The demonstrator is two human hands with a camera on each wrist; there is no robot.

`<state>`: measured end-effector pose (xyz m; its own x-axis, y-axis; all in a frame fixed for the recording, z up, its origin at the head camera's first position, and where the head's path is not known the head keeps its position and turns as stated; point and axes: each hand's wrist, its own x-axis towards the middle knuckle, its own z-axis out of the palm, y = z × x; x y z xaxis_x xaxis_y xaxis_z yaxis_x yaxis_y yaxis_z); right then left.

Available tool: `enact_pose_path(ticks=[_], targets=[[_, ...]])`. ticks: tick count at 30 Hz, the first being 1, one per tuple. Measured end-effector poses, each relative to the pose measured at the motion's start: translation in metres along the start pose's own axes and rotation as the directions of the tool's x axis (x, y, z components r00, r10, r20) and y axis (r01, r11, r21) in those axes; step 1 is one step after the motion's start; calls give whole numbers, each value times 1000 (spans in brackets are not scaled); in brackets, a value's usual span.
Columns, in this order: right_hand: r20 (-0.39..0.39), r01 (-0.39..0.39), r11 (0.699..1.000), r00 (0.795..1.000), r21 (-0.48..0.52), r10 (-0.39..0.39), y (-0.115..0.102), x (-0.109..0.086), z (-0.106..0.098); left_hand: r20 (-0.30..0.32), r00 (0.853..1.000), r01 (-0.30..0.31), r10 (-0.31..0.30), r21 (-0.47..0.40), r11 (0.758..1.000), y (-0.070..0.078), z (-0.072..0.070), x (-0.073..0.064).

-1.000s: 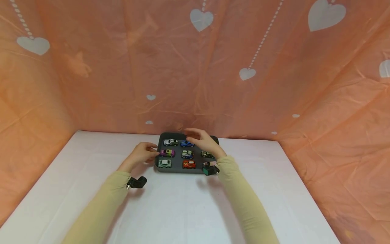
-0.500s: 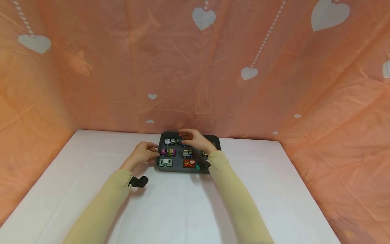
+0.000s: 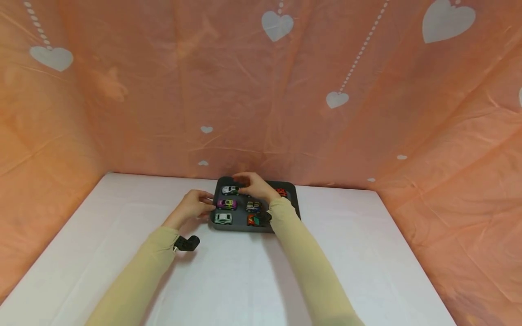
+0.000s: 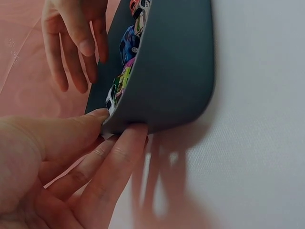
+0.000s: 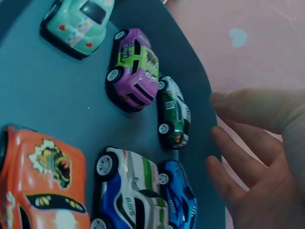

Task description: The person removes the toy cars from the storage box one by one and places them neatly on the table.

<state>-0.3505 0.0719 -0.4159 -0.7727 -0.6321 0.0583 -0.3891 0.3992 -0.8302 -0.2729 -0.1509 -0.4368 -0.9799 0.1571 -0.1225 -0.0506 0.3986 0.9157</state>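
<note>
My left hand (image 3: 191, 207) holds the left wall of a dark grey tray (image 4: 176, 57), thumb at the rim and fingers against the outside. Toy cars stand in rows in the tray. Over its far part hovers my right hand (image 3: 257, 186), fingers loosely extended and holding nothing. Nearest to it in the right wrist view is a green and white car (image 5: 174, 112). A purple and lime car (image 5: 133, 71), a mint car (image 5: 78, 26), a blue car (image 5: 181, 195), a white and blue car (image 5: 126, 191) and an orange car (image 5: 45, 176) stand around. My right arm hides some cars.
The tray stands near the back edge of a white table (image 3: 228, 280). Just behind rises an orange curtain (image 3: 244, 108) with pale hearts, which also runs along both sides. A red car (image 3: 282, 192) shows at the tray's far right.
My right hand has moved left over the tray, from the blue car toward the green and white car. A red car at the far right has come into sight. My left hand stays at the tray.
</note>
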Motion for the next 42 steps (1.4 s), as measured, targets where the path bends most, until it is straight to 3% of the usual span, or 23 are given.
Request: enact_pose_path(ticks=[12, 19, 27, 42], targets=[[-10, -52, 998, 999, -25, 52, 8, 8, 4, -6, 999, 40, -40, 1, 999, 4, 1, -2], [-7, -62, 995, 998, -73, 61, 13, 8, 7, -3, 1000, 16, -16, 2, 1000, 3, 2, -3], [-9, -85, 991, 996, -107, 85, 14, 10, 8, -14, 999, 45, -45, 0, 999, 3, 2, -3], [43, -81, 978, 995, -193, 90, 12, 19, 14, -16, 999, 32, -32, -3, 999, 3, 3, -3]])
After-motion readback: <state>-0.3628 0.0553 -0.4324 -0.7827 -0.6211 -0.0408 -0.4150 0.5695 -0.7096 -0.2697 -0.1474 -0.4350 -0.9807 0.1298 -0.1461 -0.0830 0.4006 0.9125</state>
